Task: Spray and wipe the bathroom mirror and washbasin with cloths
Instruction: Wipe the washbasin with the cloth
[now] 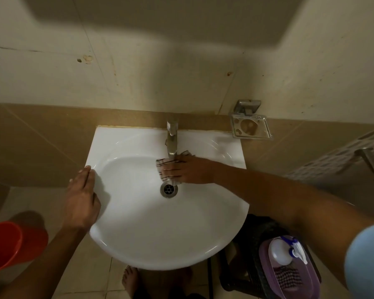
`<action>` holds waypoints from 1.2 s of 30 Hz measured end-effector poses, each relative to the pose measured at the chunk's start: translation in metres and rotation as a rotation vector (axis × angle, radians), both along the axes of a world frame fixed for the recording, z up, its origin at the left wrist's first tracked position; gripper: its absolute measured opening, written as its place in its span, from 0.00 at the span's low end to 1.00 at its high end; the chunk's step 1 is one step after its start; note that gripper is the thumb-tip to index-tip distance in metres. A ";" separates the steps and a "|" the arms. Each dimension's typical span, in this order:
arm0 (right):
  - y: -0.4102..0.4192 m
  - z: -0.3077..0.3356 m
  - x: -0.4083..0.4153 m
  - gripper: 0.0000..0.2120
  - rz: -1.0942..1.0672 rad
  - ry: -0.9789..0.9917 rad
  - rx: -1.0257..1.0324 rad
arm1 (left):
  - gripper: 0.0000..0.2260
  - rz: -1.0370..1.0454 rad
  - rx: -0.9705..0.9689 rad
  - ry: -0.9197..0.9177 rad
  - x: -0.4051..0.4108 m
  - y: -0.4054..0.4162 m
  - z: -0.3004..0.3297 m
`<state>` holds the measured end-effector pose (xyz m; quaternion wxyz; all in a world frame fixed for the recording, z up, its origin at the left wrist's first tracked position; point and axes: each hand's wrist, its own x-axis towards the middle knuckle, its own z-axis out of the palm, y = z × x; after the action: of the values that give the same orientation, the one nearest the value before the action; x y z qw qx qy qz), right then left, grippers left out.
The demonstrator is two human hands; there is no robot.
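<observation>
A white washbasin [138,229] fills the middle of the view, with a metal tap [172,139] at its back and a drain [169,189] in the bowl. My right hand [188,170] presses a pale cloth with dark stripes [161,164] flat against the bowl's back wall, just under the tap spout and above the drain. My left hand [81,201] rests flat on the basin's left rim, fingers together, holding nothing. A white spray bottle with a blue trigger [284,251] lies in a purple tub [266,268] at the lower right. The mirror is out of view.
A metal soap holder [249,128] is fixed to the wall right of the tap. A red bucket [11,244] stands on the floor at the lower left. The purple tub sits on a dark stool [246,266]. A white perforated rack [343,156] is at the right.
</observation>
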<state>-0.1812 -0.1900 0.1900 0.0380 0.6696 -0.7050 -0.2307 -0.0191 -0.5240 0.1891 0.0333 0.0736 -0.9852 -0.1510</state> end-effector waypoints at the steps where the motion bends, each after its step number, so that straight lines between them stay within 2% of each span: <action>1: 0.015 0.002 -0.002 0.18 -0.006 -0.039 -0.012 | 0.29 -0.002 0.002 0.004 0.001 0.000 0.000; 3: 0.046 0.011 -0.006 0.20 -0.061 -0.049 -0.030 | 0.29 -0.006 0.004 0.007 0.001 0.001 0.000; 6: 0.081 0.026 -0.008 0.32 -0.252 -0.066 -0.016 | 0.30 -0.007 0.007 0.001 0.001 0.000 0.000; 9: 0.087 0.029 -0.003 0.41 -0.442 -0.189 -0.076 | 0.28 -0.008 0.018 -0.002 0.000 0.000 -0.002; 13: 0.049 0.028 0.010 0.46 -0.725 -0.414 -0.246 | 0.27 -0.010 0.023 -0.003 0.000 -0.001 -0.003; 16: 0.019 0.035 0.008 0.45 -0.794 -0.502 -0.308 | 0.26 -0.022 0.013 -0.009 0.000 0.000 -0.001; 20: 0.032 0.029 0.017 0.44 -0.818 -0.438 -0.315 | 0.29 -0.005 0.017 -0.021 0.000 0.002 0.002; 24: 0.082 0.014 0.048 0.41 -0.835 -0.302 -0.249 | 0.29 -0.005 0.028 -0.014 -0.002 0.001 -0.001; 27: 0.097 0.003 0.075 0.37 -0.836 -0.328 -0.095 | 0.29 -0.015 0.035 -0.015 -0.001 0.000 0.000; 30: 0.074 0.016 0.110 0.33 -1.048 -0.436 0.079 | 0.27 -0.026 0.021 -0.013 0.001 0.001 0.002; 32: 0.049 0.026 0.133 0.33 -1.206 -0.487 0.057 | 0.27 -0.023 0.008 -0.014 0.002 0.001 0.003; 36: -0.011 0.025 0.185 0.31 -1.387 -0.625 -0.058 | 0.29 -0.027 0.019 -0.028 0.001 0.000 0.002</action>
<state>0.0036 -0.2014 0.2154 -0.2996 0.1059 -0.9480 0.0173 -0.0184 -0.5236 0.1908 0.0168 0.0629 -0.9850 -0.1599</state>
